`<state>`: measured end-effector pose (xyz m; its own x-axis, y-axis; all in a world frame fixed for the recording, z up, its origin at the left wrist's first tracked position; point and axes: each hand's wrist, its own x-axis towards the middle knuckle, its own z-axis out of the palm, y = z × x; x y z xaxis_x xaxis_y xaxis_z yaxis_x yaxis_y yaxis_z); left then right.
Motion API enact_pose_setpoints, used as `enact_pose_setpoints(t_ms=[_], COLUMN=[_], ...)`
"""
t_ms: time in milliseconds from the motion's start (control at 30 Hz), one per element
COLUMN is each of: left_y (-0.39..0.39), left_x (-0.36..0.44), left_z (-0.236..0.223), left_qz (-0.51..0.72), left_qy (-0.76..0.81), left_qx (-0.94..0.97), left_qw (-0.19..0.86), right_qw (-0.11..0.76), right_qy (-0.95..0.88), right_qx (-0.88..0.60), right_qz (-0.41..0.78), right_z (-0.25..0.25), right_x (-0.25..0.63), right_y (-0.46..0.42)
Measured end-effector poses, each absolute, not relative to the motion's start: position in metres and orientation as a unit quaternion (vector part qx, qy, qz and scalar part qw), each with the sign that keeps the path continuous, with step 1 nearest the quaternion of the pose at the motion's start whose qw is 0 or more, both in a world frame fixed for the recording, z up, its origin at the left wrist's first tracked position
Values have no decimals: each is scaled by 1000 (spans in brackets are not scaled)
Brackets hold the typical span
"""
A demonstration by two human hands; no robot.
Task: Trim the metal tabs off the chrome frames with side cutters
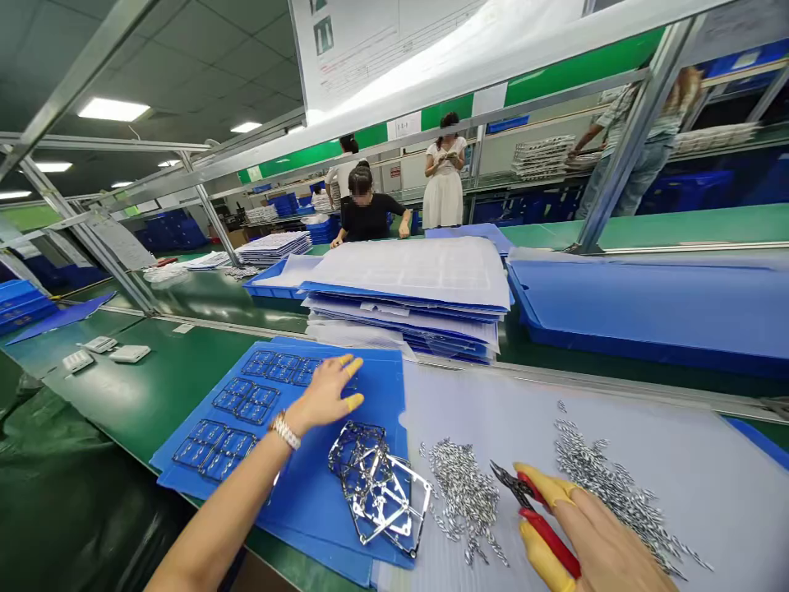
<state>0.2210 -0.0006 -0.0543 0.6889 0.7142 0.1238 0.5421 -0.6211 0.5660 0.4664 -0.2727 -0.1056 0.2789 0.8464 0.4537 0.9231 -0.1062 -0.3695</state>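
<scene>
My left hand [325, 393] lies flat with fingers spread on a blue plastic sheet [320, 493], touching the transparent part frames [246, 403] laid out on it. Yellow finger cots cover some fingertips. My right hand [585, 534], also in yellow finger cots, grips red-handled cutting pliers [530, 501] over a white sheet [616, 427]. A shiny chrome-coloured part frame [379, 485] lies between the hands. Piles of small silvery cut pieces [465, 493] rest on the white sheet by the pliers.
A stack of blue and white sheets [425, 296] and a blue bin [653, 312] sit behind on the green conveyor [154, 386]. Small white parts [111, 353] lie at the left. A seated person [368, 212] and standing persons [445, 177] work at far benches.
</scene>
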Motion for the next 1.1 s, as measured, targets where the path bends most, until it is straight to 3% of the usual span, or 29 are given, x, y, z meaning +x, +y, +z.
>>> enact_pose_setpoints(t_ms=[167,367,433,533,633,833,1100], left_y=[55,54,39,0,-45,-108,-128], left_x=[241,243,239,241,258,310,322], left_z=[-67,-61,-49,-32,-25,-45,-74], left_qz=[121,155,213,315,333,268,263], left_qy=[385,367,343,252,208,178,189], left_qx=[880,865,820,602,422,269,239], left_qw=[250,307,406,689,817,908,916], right_qw=[278,274,276,285,294,276,192], right_qy=[-620,-580,-548,-527,-548,-587,-574], right_qx=[-734,-767,-790,-800,-782,-756,-788], right_qz=[-18,-3,-3,-11,-31,-94,-113], right_z=[-100,-93,-91,-88,-84,-69,-60], right_x=[462,467,468,465,455,429,406], right_y=[-283,-300,-301,-294,-282,-261,-238])
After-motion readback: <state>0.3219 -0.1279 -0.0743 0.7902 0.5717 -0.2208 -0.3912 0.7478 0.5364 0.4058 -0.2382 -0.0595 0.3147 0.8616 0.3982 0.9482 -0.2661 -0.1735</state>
